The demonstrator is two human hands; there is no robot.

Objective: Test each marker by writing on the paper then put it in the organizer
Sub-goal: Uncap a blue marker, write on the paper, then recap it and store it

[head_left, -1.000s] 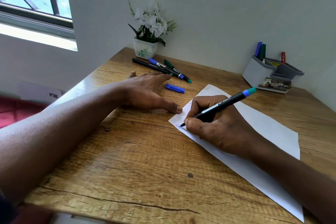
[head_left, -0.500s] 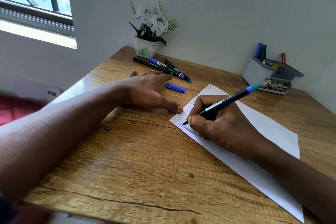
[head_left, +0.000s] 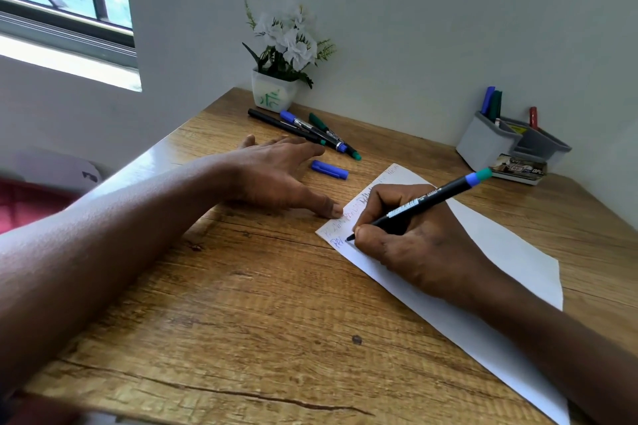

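Two hands working. Right hand (head_left: 414,245) grips marker (head_left: 414,207), tip on paper (head_left: 500,252) at its left corner. Blue scrawl there reads maybe "RA", longer than a second ago. Left hand (head_left: 276,176) lies flat, fingers spread, thumb at paper edge. Beyond: blue cap (head_left: 329,170), loose markers (head_left: 310,129), organizer (head_left: 490,145) far right.

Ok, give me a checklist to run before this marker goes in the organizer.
1. Grip: right hand holds marker: ok.
2. Tip on paper, blue marks showing: ok.
3. Steadying: left hand flat beside paper, thumb at its edge: ok.
4. Marker capped: not ok; blue cap lies loose on the table.
5. Free slot in organizer: cannot tell.
6. Way to organizer unblocked: ok.
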